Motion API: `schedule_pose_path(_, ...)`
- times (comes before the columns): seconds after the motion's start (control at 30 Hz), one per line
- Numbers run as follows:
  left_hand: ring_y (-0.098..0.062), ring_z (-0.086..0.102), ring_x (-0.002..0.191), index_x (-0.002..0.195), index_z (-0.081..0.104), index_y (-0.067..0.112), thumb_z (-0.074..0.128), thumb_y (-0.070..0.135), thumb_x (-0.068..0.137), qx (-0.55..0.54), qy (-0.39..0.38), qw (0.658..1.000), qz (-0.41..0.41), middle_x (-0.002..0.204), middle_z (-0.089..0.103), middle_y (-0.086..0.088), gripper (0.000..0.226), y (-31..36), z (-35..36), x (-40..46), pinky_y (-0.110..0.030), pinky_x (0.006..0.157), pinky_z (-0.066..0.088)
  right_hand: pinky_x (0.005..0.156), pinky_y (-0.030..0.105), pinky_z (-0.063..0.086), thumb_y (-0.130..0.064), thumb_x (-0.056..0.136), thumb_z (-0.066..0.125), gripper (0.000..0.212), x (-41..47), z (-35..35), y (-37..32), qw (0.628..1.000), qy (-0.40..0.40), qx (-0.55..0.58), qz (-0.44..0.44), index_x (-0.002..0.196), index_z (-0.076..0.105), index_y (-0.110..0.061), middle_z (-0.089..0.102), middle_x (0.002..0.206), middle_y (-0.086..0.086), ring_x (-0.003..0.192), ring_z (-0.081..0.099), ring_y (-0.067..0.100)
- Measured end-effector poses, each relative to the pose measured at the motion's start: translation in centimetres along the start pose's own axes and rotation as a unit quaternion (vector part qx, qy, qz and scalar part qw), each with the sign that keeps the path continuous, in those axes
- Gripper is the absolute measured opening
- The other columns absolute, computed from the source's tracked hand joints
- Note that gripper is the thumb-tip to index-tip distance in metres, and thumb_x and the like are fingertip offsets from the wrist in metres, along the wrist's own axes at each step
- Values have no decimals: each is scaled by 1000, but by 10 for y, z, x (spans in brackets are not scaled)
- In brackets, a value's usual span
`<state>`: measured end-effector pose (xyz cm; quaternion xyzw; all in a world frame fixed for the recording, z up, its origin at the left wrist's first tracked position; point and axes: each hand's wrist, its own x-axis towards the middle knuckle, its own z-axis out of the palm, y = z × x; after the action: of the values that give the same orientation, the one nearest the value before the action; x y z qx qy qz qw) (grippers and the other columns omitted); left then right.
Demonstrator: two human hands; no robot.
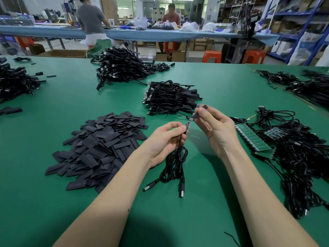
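Green mat table [71, 104], black cable piles [122, 66], warehouse shelving [293, 24] behind

Circuit board [189, 124]: narrow dark strip with red and pale marks, tilted up to the right, held at frame centre above the worktop [204, 202]. Black cable [175, 163] hung from its lower end in loose loops. Left plug [148, 187] and right plug [181, 192] lay on the worktop below centre. Black sleeve [205, 106]: short tube, only its two ends showed, the lower end at the board's upper tip.
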<state>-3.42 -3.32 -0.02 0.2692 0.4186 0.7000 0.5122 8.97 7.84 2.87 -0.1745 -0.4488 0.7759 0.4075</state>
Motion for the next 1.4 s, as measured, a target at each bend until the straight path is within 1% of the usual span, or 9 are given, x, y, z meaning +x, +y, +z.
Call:
schedule_pose_path(0.33,-10,58,68,96,58,10,63,6,93,27,-10,1000,0,78,62,-1,7,1,0,-3,-20,67,52,78,23,57,-3,80,77,19,0,-3,0,998,-14,-56,-16,99,74,-2,76,84,7,77,72,15)
schedule_pose_path(0.5,-9,58,67,97,58,12,63,3,93,56,-29,998,-7,76,64,1,11,3,0,-6,-19,67,52,77,21,57,-24,57,89,32,0,-15,-13,991,-81,-99,43,86,81,-12,76,91,9,80,72,15)
schedule_pose_path(0.57,-9,58,66,98,58,12,64,3,92,70,-36,997,-11,75,63,1,12,3,0,-6,-19,67,52,76,21,57,-26,57,88,31,0,-21,-18,985,-105,-120,71,86,82,-14,77,92,7,81,72,13)
schedule_pose_path(0.67,-9,58,66,99,58,12,64,3,92,86,-48,995,-16,75,64,1,13,4,1,-6,-19,67,51,77,20,57,-23,65,84,25,-1,-28,-24,977,-138,-138,91,88,82,-13,77,92,5,85,71,11)
schedule_pose_path(0.77,-10,56,65,100,57,12,64,3,91,86,-56,995,-15,76,63,0,14,5,0,-7,-19,65,50,76,19,57,-17,70,79,18,-3,-29,-27,974,-145,-141,100,87,82,-12,76,89,4,82,71,10)
schedule_pose_path(0.93,-10,55,63,95,57,13,65,2,89,86,-72,994,-16,74,64,0,15,5,-1,-8,-20,63,49,72,19,58,-13,69,76,13,-6,-28,-39,963,-167,-178,114,82,82,-12,76,83,6,77,72,11)
schedule_pose_path(1.07,-10,54,63,94,56,13,66,2,90,78,-73,994,-14,74,63,0,16,6,-1,-7,-19,63,49,77,23,58,-18,59,85,24,-8,-25,-44,955,-184,-218,82,82,82,-13,75,84,8,78,72,15)
schedule_pose_path(1.27,-9,56,63,93,55,13,64,3,89,35,-66,997,-1,75,63,1,14,6,-1,-8,-19,63,50,82,27,58,-19,61,85,23,-13,-18,-25,973,-156,-169,0,83,81,-15,76,85,8,80,72,17)
schedule_pose_path(1.4,-9,55,62,92,55,13,67,5,84,54,-70,996,-7,74,62,0,16,7,0,-9,-19,63,50,84,27,58,-21,61,86,25,-14,-20,-21,973,-149,-176,-5,85,82,-14,76,86,9,82,72,17)
